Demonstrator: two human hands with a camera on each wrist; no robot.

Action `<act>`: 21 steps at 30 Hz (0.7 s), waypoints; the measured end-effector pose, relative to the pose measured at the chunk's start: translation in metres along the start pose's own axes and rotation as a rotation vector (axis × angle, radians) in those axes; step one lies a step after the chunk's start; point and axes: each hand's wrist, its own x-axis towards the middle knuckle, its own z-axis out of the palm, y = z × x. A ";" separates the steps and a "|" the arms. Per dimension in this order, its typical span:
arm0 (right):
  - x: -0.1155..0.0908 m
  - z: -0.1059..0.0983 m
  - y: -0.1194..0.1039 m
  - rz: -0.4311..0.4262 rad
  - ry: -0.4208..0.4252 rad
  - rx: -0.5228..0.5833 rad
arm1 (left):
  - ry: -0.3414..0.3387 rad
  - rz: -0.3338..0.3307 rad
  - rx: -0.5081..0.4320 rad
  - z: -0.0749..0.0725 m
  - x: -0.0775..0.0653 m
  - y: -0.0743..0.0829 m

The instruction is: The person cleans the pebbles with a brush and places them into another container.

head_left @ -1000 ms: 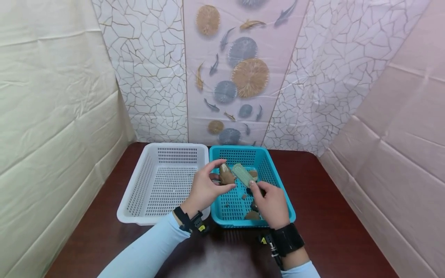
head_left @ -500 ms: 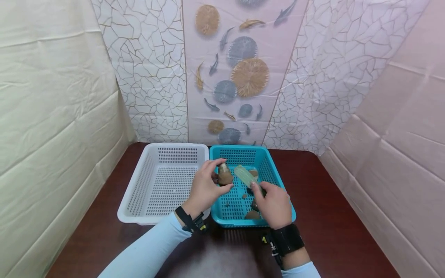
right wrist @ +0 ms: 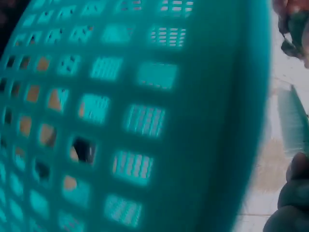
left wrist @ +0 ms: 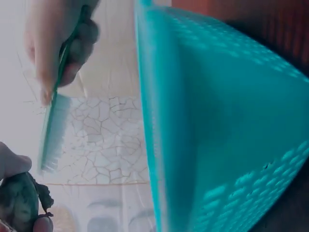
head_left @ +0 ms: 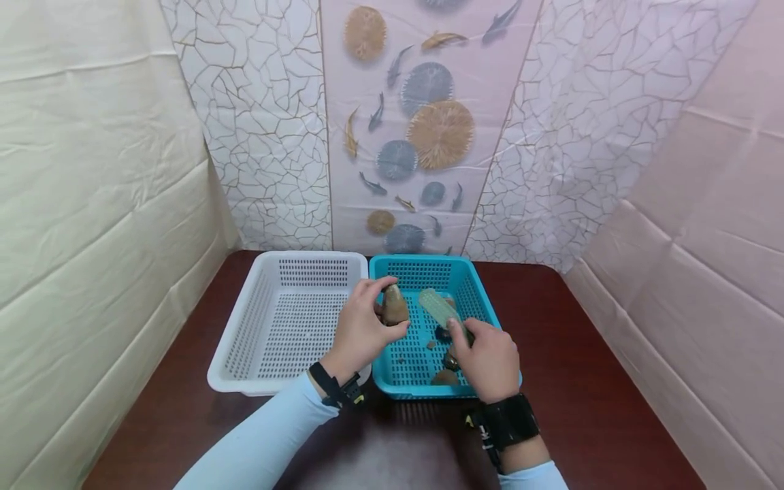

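Observation:
My left hand (head_left: 360, 323) pinches a muddy, tapered lump (head_left: 395, 307) between thumb and fingers; whether it is a stone or a shell I cannot tell. In the left wrist view the lump (left wrist: 18, 200) looks dark and oval, with a crumb of mud at its edge. My right hand (head_left: 490, 357) grips a pale green brush (head_left: 437, 306) by its handle, bristle end toward the lump but apart from it. The bristles of the brush (left wrist: 54, 133) show in the left wrist view. Both hands are over the teal basket (head_left: 471, 280).
Inside the teal basket lie a brown lump (head_left: 445, 378), a dark glossy lump (head_left: 451, 361) and small crumbs (head_left: 431, 345). A white basket (head_left: 300, 333) adjoins it on the left. Both rest on a dark red table (head_left: 569, 354) before a patterned backdrop.
The brush and right hand have shifted slightly right, away from the lump. The lump has turned a little in my left hand, and its clear brown mud patch shows less.

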 end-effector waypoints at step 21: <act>0.009 0.001 0.007 -0.263 -0.085 0.136 | -0.150 0.097 0.041 0.001 0.004 0.002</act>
